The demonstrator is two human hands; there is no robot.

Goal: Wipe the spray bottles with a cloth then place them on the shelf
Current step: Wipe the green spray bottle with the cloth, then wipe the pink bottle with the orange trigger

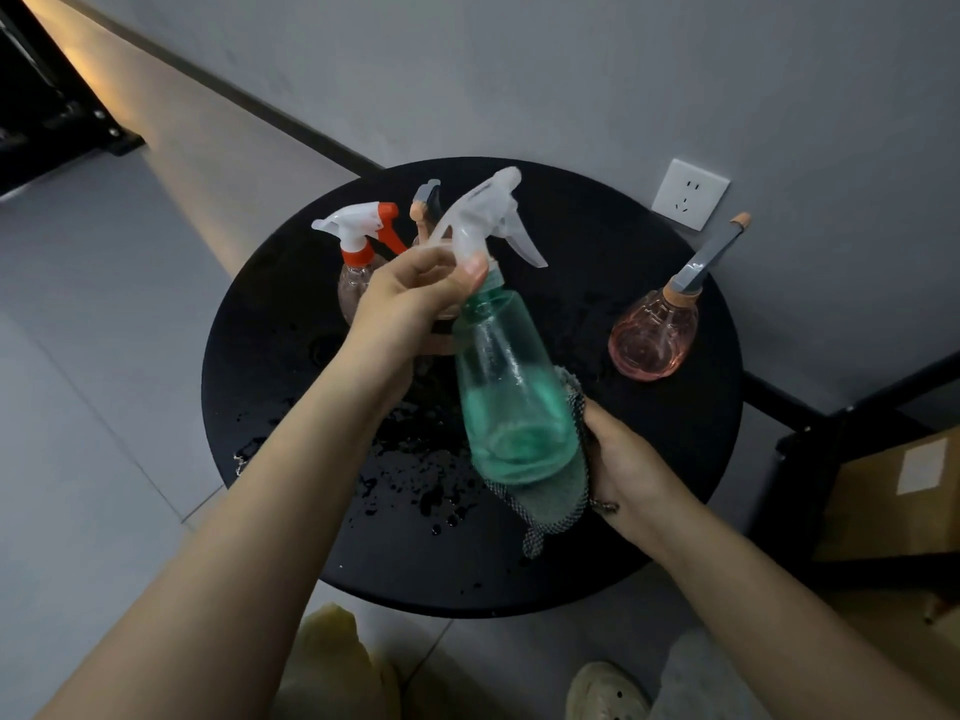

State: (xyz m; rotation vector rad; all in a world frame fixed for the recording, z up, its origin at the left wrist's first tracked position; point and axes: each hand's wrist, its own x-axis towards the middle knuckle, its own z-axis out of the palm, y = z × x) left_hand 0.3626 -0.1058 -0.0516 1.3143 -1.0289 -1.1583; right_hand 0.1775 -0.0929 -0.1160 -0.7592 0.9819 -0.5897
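A green translucent spray bottle (511, 387) with a clear white trigger head hangs tilted above the round black table (649, 511). My left hand (415, 298) grips its neck just under the trigger. My right hand (623, 459) holds a grey-green cloth (550, 504) against the bottle's lower side and base. On the table behind stand a clear bottle with an orange-and-white trigger (358, 246), a bottle with a grey nozzle (426, 202) partly hidden by my left hand, and a round pink bottle (654, 335) at the right.
Water drops (415, 491) speckle the table's front. A black shelf frame with a cardboard box (893, 501) stands at the right, another dark frame (47, 111) at the upper left. A wall socket (690, 193) is behind the table.
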